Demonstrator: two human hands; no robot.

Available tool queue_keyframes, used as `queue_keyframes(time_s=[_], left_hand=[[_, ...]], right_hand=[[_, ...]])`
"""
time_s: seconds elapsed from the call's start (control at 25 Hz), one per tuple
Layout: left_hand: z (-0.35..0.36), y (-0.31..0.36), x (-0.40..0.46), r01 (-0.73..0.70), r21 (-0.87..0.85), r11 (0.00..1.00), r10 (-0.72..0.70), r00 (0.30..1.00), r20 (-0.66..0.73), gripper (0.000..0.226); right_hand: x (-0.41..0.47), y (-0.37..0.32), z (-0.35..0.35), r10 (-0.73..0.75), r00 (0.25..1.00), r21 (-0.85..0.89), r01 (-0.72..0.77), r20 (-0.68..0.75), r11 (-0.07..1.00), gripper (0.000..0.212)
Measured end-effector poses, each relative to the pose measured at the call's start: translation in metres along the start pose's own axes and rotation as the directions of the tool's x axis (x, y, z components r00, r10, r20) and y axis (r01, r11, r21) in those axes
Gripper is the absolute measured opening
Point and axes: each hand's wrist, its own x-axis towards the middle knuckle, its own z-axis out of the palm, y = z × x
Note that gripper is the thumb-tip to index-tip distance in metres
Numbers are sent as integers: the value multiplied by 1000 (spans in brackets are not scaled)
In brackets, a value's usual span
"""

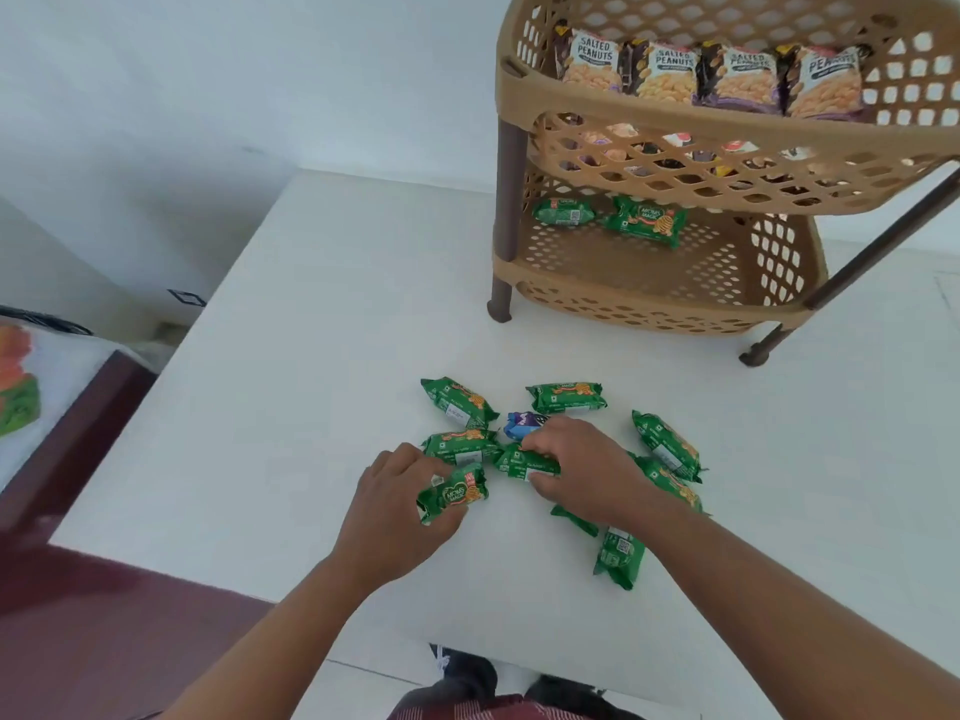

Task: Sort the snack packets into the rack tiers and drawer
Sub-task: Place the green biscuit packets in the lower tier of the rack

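Item: green biscuit packets, loose on the white table [291, 387], in front of the two-tier rack [660, 283]. Your left hand [400, 506] clasps one Mom's Magic packet [453, 495], long axis slanting up toward the rack. Your right hand [582, 470] closes over another green packet [524, 464], lying crosswise; rack sits ahead-right, nearer this hand. A blue packet [519, 424] is half hidden; no drawer visible.

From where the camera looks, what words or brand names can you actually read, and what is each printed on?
"SALTED PEANUTS": on the purple-and-orange peanut packets in the tan plastic rack's top tier.
"MOM'S MAGIC": on the green biscuit packet in the left hand.
"MOM'S MAGIC": on a green packet in the lower tier.
Small print, barcodes and the blue packet by the right hand: too blurred.
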Motion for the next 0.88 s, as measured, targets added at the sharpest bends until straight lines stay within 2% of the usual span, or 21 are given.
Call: queue_keyframes(time_s=[0.12,0.32,0.4,0.52,0.64,0.76,0.88], left_hand=[[7,-4,-8,-9,86,996,9,1000,-1,48],[10,-3,-16,7,119,993,-3,999,-32,45],[11,2,-22,43,120,992,-41,999,-19,44],[14,14,-34,128,107,986,-130,991,11,40],[16,30,-45,223,81,972,-226,974,34,33],[16,46,-53,340,-22,940,-340,940,20,32],[14,63,-54,378,-141,915,-383,924,-5,34]], right_hand=[[0,-3,7,-4,1000,-73,2,-28,997,36],[-9,-8,13,-12,1000,-97,11,-15,995,24],[-14,-9,16,6,999,-88,-9,-35,996,30],[-21,-6,20,-5,997,-159,-6,-71,987,54],[-25,-4,20,-50,996,-218,31,-81,975,59],[-33,3,15,-91,987,-116,76,-129,990,65],[-46,19,6,-103,979,111,123,-175,986,64]])
